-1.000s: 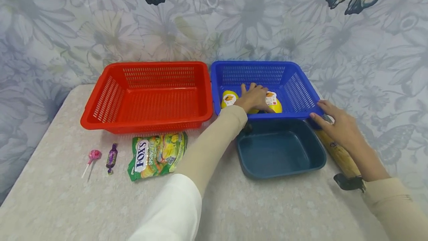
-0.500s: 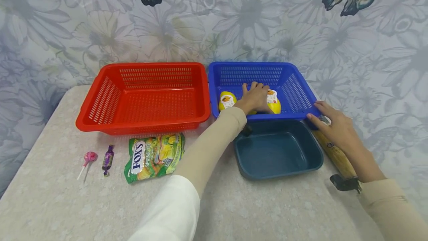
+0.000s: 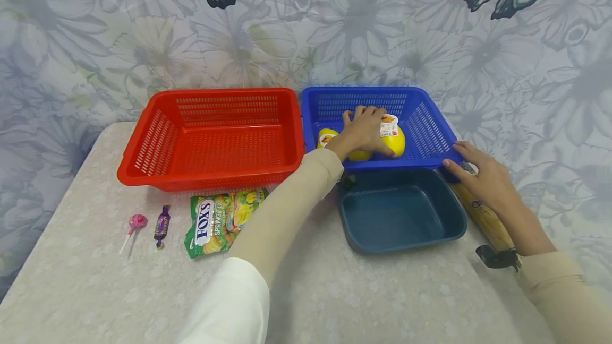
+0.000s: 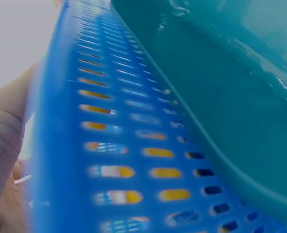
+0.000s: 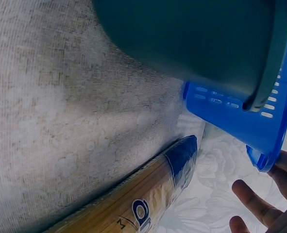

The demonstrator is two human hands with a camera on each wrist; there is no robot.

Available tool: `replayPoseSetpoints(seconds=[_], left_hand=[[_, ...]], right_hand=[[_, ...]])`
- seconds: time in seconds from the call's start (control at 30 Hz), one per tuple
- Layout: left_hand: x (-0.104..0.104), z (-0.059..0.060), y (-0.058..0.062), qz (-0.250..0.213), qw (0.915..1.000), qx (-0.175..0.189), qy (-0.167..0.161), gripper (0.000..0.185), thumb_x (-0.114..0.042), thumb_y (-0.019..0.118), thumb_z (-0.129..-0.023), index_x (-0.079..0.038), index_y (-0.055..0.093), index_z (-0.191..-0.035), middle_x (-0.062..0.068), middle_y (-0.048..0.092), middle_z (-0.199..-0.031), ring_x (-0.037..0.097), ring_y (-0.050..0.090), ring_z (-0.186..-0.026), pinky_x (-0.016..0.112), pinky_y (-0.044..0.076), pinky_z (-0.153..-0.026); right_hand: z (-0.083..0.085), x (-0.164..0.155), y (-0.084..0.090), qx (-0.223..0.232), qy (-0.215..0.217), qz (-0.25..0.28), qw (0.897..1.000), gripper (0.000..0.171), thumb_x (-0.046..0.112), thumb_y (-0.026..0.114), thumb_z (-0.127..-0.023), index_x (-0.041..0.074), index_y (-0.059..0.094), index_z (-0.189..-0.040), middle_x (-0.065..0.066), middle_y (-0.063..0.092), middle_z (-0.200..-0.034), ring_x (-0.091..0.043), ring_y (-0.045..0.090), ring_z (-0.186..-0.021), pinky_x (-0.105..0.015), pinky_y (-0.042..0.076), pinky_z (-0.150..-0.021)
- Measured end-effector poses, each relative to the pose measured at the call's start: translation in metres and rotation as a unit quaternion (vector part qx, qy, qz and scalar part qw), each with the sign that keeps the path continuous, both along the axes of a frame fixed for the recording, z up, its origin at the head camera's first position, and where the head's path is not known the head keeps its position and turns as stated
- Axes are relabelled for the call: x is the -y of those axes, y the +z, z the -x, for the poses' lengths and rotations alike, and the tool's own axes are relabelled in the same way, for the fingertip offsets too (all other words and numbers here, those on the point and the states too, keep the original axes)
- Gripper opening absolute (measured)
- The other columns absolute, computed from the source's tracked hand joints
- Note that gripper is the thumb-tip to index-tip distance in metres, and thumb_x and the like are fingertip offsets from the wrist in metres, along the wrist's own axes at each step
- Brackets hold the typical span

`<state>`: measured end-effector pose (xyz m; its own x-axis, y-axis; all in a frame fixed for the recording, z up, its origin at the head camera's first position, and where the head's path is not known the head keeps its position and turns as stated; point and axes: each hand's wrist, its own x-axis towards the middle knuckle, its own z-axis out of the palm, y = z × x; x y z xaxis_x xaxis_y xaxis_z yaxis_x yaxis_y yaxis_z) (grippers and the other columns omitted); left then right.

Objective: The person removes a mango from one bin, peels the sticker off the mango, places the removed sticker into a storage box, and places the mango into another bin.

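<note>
Inside the blue basket (image 3: 425, 131), my left hand (image 3: 360, 131) grips a yellow, rounded, fruit-like item (image 3: 396, 143) with a white printed label. The thumb lies along its near side, and the fingers reach behind it. Other yellow labelled items (image 3: 327, 136) sit at the basket's left, partly hidden by the hand and wrist. My right hand (image 3: 487, 182) holds the basket's near right corner, pinching the rim. In the right wrist view, the fingers (image 5: 284, 167) touch that blue rim. Through the slots of the basket wall (image 4: 60, 145), the left wrist view shows bits of yellow.
A dark teal tub (image 3: 401, 216) stands right in front of the blue basket. To its right lies a long plastic-wrapped pack of thin, pasta-like sticks (image 3: 487, 222). A red basket (image 3: 210, 177), a green FOX'S candy bag (image 3: 210, 227), a purple wrapped candy (image 3: 162, 227) and a pink lollipop (image 3: 137, 221) are at left.
My left hand has risen slightly, and the yellow item in it has come up with its label higher. The right hand keeps its place on the basket corner.
</note>
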<state>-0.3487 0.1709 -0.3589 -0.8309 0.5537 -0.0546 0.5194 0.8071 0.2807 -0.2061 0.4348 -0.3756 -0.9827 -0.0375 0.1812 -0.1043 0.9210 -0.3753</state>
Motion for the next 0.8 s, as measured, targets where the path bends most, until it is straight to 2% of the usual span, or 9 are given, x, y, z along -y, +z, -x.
replayPoseSetpoints(seconds=[0.2,0.5,0.8], left_hand=[[0.01,-0.007,0.016,-0.001,1.0,-0.008,-0.004,0.12,-0.08,0.072,-0.066,-0.027,0.02,-0.159,-0.004,0.031,-0.157,0.023,0.025,-0.136,0.047,0.02,-0.102],[0.032,-0.022,0.034,-0.021,0.9992,-0.024,-0.025,0.118,-0.08,0.071,-0.067,-0.027,0.02,-0.159,-0.004,0.029,-0.158,0.023,0.025,-0.135,0.044,0.023,-0.098],[0.062,-0.035,0.038,-0.058,0.9975,-0.022,-0.034,0.113,-0.075,0.074,-0.068,-0.026,0.025,-0.158,-0.002,0.031,-0.156,0.024,0.026,-0.133,0.046,0.025,-0.098]], right_hand=[[0.0,0.002,0.002,0.019,-0.007,-0.001,1.0,0.069,0.048,0.055,-0.101,0.001,0.043,-0.15,-0.022,0.039,-0.154,-0.057,0.036,-0.133,-0.075,0.027,-0.099],[-0.002,-0.001,0.008,0.008,0.001,-0.003,1.0,0.066,0.044,0.057,-0.101,0.0,0.044,-0.149,-0.024,0.04,-0.152,-0.057,0.04,-0.13,-0.074,0.031,-0.097],[0.0,0.003,0.007,0.027,-0.003,-0.01,1.0,0.068,0.046,0.054,-0.102,0.0,0.041,-0.15,-0.027,0.039,-0.151,-0.057,0.04,-0.129,-0.075,0.028,-0.097]])
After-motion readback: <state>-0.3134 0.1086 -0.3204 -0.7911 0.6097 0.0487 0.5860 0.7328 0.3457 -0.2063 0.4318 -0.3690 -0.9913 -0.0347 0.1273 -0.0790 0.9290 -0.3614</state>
